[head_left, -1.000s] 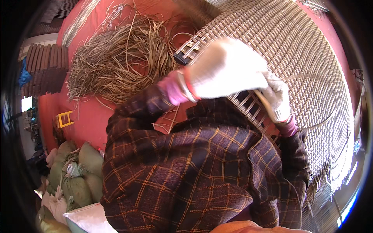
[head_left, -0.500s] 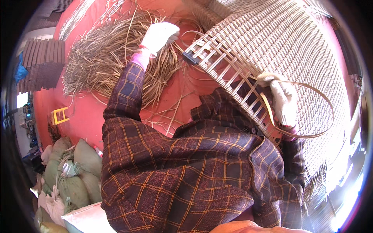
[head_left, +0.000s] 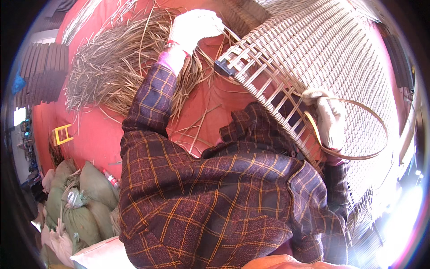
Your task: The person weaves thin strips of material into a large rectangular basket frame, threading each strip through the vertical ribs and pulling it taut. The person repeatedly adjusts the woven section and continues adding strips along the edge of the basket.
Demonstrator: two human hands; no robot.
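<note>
Head view, 1 camera, looking down. Person in a dark plaid jacket, both hands in white gloves.

Left hand reaches up and away, fingers curled down into the heap of loose cane strips on the red floor. It looks closed on a few strands, though the grasp itself is hidden.

Right hand sits low against the unfinished edge of the woven wicker panel, closed around a flat tan weaving strip that loops out right and back.

Key relation: the heap lies up-left, the left hand on it, the right well apart. The panel's long axis slants from upper centre to lower right.

Stuffed sacks lower left.
</note>
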